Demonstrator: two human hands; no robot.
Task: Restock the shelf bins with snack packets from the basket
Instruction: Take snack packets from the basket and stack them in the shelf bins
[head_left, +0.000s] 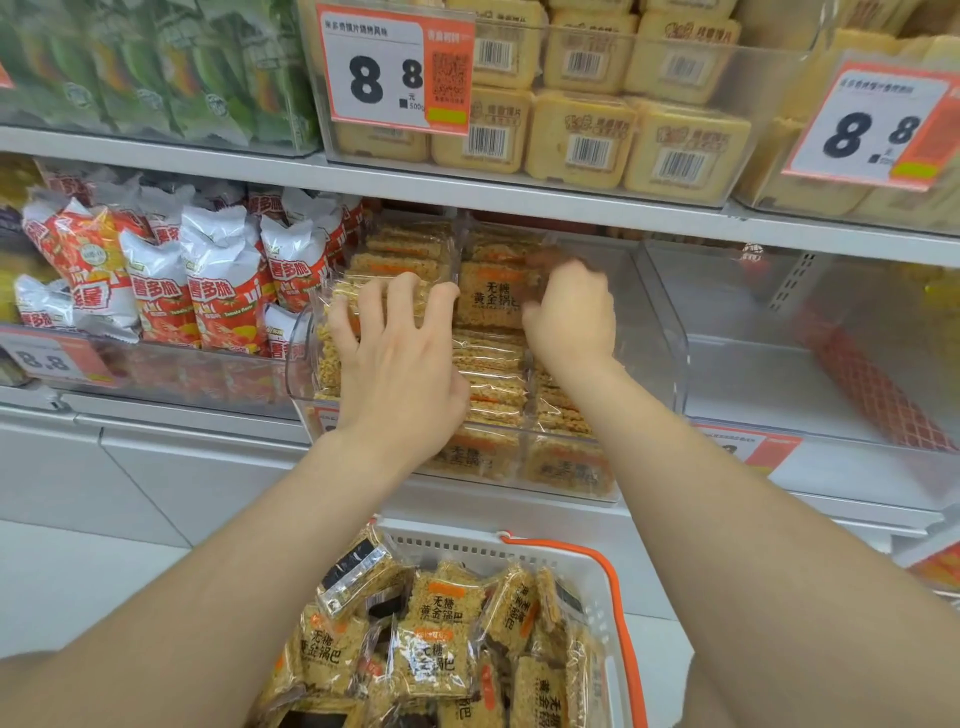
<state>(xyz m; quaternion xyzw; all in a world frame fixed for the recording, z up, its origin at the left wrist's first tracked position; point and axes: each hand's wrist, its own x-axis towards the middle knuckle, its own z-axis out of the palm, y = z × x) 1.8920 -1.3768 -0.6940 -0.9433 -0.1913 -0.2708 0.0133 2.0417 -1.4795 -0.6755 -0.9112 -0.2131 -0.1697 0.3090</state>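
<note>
From the head camera, both my hands are inside the clear plastic shelf bin (670, 332) on the middle shelf. My left hand (400, 353) lies fingers spread, flat across the stacked golden rice-cracker packets in clear wrappers (491, 374), pressing them back rather than gripping one. My right hand (571, 312) is blurred; the fingers look curled at the edge of an upright packet with dark print (491, 296), but I cannot tell whether they pinch it.

The risk I see: the wrappers are slick and the rows stand on edge, so if I lift my left hand too soon the front row may topple forward over the bin's low lip. Pushing too hard could crack the brittle slabs or shove the rows crooked against the divider between them. The bin's right side is bare, so a leaning packet could fall flat there.

Below, the white plastic basket with orange handle (613, 587) holds many more packets (441, 660) in a loose heap, square, crumbly-looking, some face down.
</note>
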